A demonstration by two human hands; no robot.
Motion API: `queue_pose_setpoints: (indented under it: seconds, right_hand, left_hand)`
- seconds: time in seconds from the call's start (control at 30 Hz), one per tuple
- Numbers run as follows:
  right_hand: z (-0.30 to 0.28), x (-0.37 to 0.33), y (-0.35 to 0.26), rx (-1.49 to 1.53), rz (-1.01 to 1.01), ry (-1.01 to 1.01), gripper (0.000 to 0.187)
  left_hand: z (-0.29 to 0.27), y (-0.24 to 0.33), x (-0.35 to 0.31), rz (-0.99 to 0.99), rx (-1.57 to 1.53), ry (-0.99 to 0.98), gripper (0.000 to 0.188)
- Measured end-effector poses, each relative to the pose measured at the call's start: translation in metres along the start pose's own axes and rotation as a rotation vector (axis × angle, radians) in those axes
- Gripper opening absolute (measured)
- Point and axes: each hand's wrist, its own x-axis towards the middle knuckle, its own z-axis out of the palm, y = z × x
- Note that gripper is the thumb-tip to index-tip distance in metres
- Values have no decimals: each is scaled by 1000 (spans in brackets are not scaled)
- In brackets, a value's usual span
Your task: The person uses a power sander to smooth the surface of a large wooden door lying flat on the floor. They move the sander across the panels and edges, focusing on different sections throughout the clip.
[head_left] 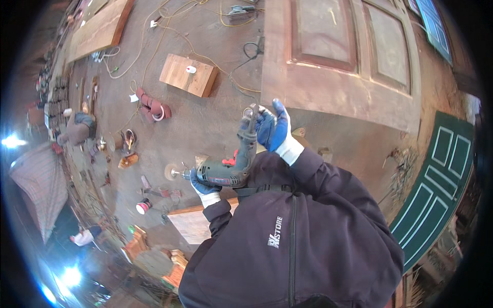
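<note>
A dark green power drill with a red trigger lies across the front of my dark jacket. A small round disc is fitted at its chuck end, pointing left. My left hand, in a blue and white glove, is closed around the drill's front end from below. My right hand, gloved alike, is beside the end of the drill's handle, where the black cord comes out. Its fingers are apart, one stretched upward, and none wraps the handle.
A large panelled wooden door lies ahead on the right. On the floor are a wooden block with a small white object on it, a reddish-brown abrasive roll and yellowish cords. A green door stands far right. Left, a person is distant.
</note>
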Motion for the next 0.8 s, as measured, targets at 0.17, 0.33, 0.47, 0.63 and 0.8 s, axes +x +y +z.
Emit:
queue_pose_setpoints:
  seconds: [0.17,0.33,0.47,0.63,0.8]
  right_hand:
    - [-35,119,-25,-544,-267,278,32]
    - [-13,244,-63,-1774,-859,862,56]
    - [-28,308,-78,-1878,-272,209,52]
    - [-42,298,-20,-2214,152,-35,56]
    - [-117,216,-4,-2194,547,-6,51]
  left_hand:
    - [-55,12,8,238,-132,-61,43]
    - [-40,59,16,326,-194,-233,43]
    - [-20,111,28,314,-70,-326,41]
    - [-13,138,58,255,-126,-412,36]
    - [44,156,91,100,28,-507,35]
